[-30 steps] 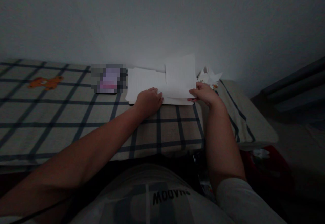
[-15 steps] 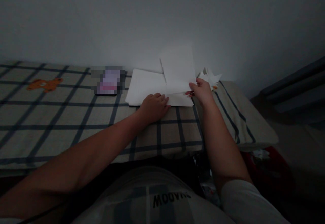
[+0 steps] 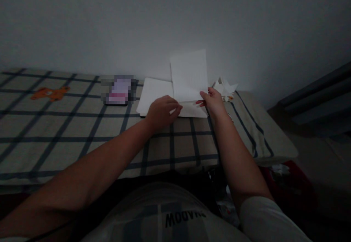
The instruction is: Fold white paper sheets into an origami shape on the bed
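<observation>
Head view: a raised sheet (image 3: pixel 189 74) stands over the right part of the open pad (image 3: pixel 155 91), which lies on the checked cloth (image 3: pixel 182 143) by the wall (image 3: pixel 137 26). The right hand (image 3: pixel 214 102) has its grip pinched on the sheet's lower right edge. The left hand (image 3: pixel 163 111) is at the pad's near edge, beside the sheet's lower left corner; whether its grip holds paper, I cannot tell. To work cleanly, the left palm should press the pages beneath, while the right pinch stays light and level, lest the sheet crease or tear.
</observation>
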Demonstrator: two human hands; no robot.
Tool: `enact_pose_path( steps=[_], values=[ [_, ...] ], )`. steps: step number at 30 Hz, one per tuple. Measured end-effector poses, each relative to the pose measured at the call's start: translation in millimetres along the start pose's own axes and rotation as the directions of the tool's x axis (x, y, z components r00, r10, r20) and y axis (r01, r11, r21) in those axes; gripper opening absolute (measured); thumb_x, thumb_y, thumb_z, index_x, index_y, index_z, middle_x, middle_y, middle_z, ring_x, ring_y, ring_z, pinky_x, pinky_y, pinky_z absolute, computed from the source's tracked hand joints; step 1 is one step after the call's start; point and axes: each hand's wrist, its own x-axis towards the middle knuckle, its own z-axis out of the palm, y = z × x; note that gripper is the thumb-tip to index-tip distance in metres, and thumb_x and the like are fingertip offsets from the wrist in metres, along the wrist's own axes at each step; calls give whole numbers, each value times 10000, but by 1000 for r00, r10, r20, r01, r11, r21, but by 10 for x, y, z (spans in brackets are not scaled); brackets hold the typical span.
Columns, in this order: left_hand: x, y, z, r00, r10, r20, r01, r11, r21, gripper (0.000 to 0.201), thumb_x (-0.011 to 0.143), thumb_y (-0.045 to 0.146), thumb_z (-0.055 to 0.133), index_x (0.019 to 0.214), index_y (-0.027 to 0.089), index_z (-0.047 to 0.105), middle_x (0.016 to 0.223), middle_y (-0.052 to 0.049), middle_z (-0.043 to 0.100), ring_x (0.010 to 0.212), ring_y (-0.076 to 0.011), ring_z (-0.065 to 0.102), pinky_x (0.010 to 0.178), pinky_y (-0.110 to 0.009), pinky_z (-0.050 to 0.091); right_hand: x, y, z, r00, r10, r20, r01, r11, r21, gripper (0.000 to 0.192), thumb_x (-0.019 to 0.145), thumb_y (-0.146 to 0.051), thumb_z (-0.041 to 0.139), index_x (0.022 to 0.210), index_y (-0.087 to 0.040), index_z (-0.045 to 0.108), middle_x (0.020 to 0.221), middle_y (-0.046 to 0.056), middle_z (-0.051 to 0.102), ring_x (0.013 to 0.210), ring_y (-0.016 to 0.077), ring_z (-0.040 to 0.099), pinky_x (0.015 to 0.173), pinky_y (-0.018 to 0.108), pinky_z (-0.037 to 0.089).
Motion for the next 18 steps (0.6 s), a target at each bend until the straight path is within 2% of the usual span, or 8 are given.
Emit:
enact_pose_path(
  steps=[1, 2, 4, 6, 8, 10, 15, 18],
  values=[
    [25, -69, -36, 990, -103, -100, 96, 993, -67, 289, 941, 341, 502, 910, 172, 734, 919, -83, 736, 898, -201, 636, 821, -346, 490, -8, -2, 6, 1000, 1, 23, -1, 1000, 11, 255, 777, -354, 630, 973, -208, 557, 998, 52, 684, 573, 112, 657, 424, 206, 454],
    [50, -146, -69, 955, -229, -188, 200, 966, -162, 251, 913, 325, 537, 938, 161, 725, 931, -86, 725, 862, -186, 634, 757, -315, 503, -17, -3, 11, 999, 2, 49, -4, 1000, 26, 257, 776, -354, 633, 974, -208, 558, 997, 52, 686, 578, 113, 658, 422, 206, 449],
    [93, -302, -119, 831, -496, -254, 379, 837, -394, 268, 851, 316, 615, 1043, 151, 702, 1032, -94, 710, 840, -167, 635, 691, -280, 513, -38, -4, 25, 995, 3, 104, -10, 998, 63, 263, 771, -359, 643, 969, -207, 561, 971, 46, 687, 579, 112, 656, 425, 206, 445],
    [119, -432, -146, 731, -674, -112, 467, 612, -638, 363, 811, 335, 666, 1121, 145, 667, 1030, -92, 705, 818, -161, 644, 657, -268, 528, -61, -6, 47, 988, 2, 156, -16, 996, 92, 273, 758, -368, 663, 953, -204, 563, 930, 38, 683, 573, 112, 651, 429, 208, 440],
    [129, -509, -156, 695, -717, 51, 480, 410, -776, 368, 800, 325, 680, 1112, 131, 658, 1008, -94, 700, 790, -154, 653, 644, -269, 536, -86, -13, 80, 981, 11, 195, -31, 994, 101, 284, 742, -372, 681, 934, -202, 560, 891, 30, 676, 561, 113, 646, 426, 210, 426],
    [131, -537, -153, 690, -715, 111, 453, 307, -837, 304, 784, 293, 695, 1037, 128, 669, 952, -76, 695, 736, -136, 647, 627, -260, 534, -110, -19, 114, 971, 32, 237, -56, 994, 95, 288, 730, -369, 693, 917, -202, 553, 850, 23, 670, 552, 117, 645, 421, 209, 406],
    [134, -540, -149, 661, -749, 49, 432, 326, -841, 105, 716, 212, 729, 760, 148, 658, 686, 4, 616, 589, -94, 569, 549, -209, 494, -125, 30, 159, 944, 62, 324, -75, 997, 29, 275, 749, -425, 692, 858, -204, 570, 795, 18, 654, 582, 128, 636, 451, 223, 417],
    [123, -560, -170, 656, -753, 49, 445, 334, -831, 90, 707, 216, 727, 714, 160, 656, 645, 13, 598, 574, -89, 546, 526, -189, 463, -101, 53, 187, 961, 40, 274, -51, 998, 32, 315, 780, -511, 658, 819, -206, 591, 706, -15, 587, 578, 108, 555, 478, 220, 418]
  ],
)
